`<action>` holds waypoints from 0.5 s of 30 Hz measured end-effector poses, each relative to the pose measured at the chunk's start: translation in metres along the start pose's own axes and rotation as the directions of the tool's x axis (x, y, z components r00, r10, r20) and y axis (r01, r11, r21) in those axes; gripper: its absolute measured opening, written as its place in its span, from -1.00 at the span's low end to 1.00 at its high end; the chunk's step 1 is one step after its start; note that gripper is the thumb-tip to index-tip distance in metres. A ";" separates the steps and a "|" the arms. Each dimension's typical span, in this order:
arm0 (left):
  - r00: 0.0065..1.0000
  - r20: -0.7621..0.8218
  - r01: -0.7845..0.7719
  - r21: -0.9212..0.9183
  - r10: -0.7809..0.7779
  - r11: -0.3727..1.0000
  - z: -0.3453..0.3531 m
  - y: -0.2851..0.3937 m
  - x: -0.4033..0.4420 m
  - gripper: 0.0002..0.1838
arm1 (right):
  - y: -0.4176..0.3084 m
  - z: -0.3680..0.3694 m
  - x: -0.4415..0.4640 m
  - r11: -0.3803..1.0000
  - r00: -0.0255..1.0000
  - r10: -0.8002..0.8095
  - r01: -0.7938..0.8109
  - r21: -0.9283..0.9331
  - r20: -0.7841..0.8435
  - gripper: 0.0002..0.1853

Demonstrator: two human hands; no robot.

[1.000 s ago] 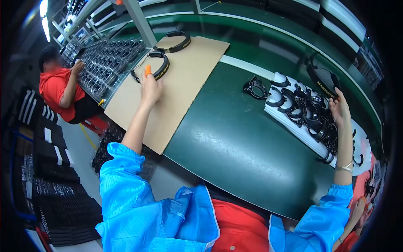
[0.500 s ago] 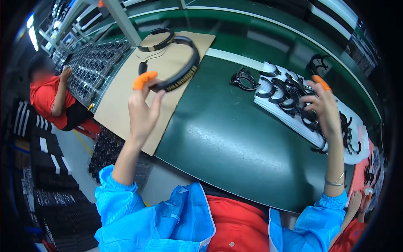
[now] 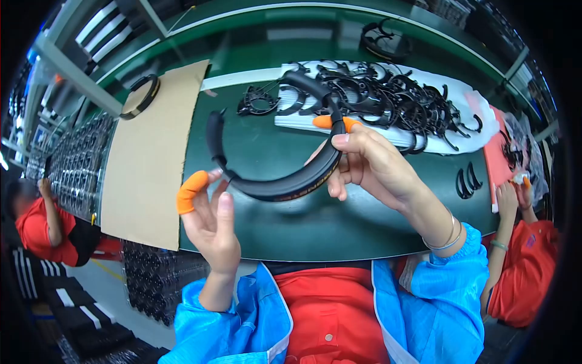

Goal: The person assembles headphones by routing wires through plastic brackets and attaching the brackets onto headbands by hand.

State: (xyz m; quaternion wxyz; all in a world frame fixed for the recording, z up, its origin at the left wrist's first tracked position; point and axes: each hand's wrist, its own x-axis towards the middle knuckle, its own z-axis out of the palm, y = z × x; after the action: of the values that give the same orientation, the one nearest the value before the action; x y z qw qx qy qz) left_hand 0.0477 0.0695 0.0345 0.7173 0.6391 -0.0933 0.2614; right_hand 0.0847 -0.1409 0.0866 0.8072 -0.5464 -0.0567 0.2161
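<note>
A black headband [image 3: 279, 187] with gold lettering is held up over the green table [image 3: 273, 233], its curve toward me and its two ends pointing away. My left hand [image 3: 212, 227], with an orange cover on one finger, has its fingertips at the headband's left side. On the right side, my right hand [image 3: 376, 161] pinches the band between thumb and an orange-covered finger. Beyond it, many black curved parts [image 3: 388, 100] lie heaped on white foam sheets [image 3: 388, 132]. One black ring-like part [image 3: 259, 102] sits left of the foam.
Cardboard [image 3: 145, 176] lies at the left with another headband [image 3: 143, 97] on it. Two curved black pieces [image 3: 468, 182] rest at the right. A red-clad person [image 3: 45, 221] is at far left, another's sleeve [image 3: 524, 273] at right. A round black item [image 3: 385, 42] stands behind the foam.
My left hand has brought the headband from the cardboard to the middle. My right hand has moved from the foam pile onto it. The view has turned rightward.
</note>
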 end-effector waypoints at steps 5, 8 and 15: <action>0.723 0.399 0.686 -0.323 -0.564 0.651 0.008 -0.028 -0.020 -0.55 | 0.014 -0.002 -0.008 0.988 0.993 0.104 -0.109 0.112 0.051 -0.54; 0.673 0.509 0.739 -0.449 -0.536 0.502 0.030 -0.029 -0.018 -0.52 | 0.024 0.004 -0.011 0.965 0.963 0.177 -0.211 0.159 0.205 -0.54; 0.776 0.476 0.621 -0.464 -0.413 0.632 0.032 -0.033 -0.022 -0.63 | 0.040 0.010 -0.029 0.957 0.911 0.285 -0.254 -0.139 0.297 -0.58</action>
State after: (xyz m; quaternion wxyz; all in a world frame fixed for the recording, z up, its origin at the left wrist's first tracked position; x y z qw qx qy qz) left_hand 0.0517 0.0319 0.0005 0.8992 0.4119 -0.0974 -0.1114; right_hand 0.0439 -0.1315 0.0590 0.7226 -0.5461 -0.1188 0.4068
